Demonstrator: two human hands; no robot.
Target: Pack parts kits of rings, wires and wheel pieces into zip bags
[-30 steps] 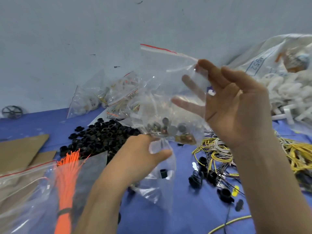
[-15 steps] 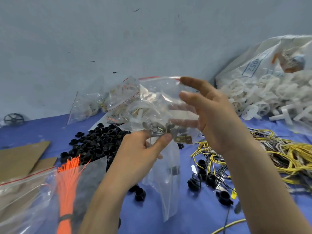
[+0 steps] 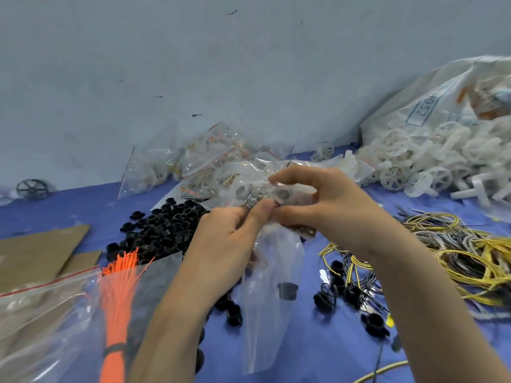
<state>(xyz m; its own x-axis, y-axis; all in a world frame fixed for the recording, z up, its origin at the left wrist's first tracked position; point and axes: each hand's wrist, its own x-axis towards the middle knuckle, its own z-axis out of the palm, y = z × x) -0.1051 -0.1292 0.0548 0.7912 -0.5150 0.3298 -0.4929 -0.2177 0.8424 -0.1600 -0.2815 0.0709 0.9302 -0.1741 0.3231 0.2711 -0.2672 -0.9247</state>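
Note:
Both hands hold a clear zip bag (image 3: 271, 294) above the blue table (image 3: 304, 355). My left hand (image 3: 229, 239) pinches the bag's upper part with thumb and fingers. My right hand (image 3: 318, 205) curls its fingers round the same bunched part, where small grey round pieces (image 3: 282, 193) show through the plastic. The bag's lower part hangs loose with one black ring (image 3: 287, 290) seen through it. A heap of black rings (image 3: 166, 228) lies left of my hands, yellow and black wires (image 3: 470, 255) to the right, white wheel pieces (image 3: 414, 172) at the back right.
Several filled zip bags (image 3: 193, 167) lean on the grey wall. A bundle of orange ties (image 3: 116, 299) lies in a large clear bag (image 3: 41, 327) at the front left, beside cardboard sheets (image 3: 41, 250). A big white sack (image 3: 442, 106) stands at the right. Loose black rings (image 3: 331, 288) dot the table.
The bag came down from in front of the wall toward the table. My right hand went from open and spread behind the bag to curled round its bunched top beside my left hand.

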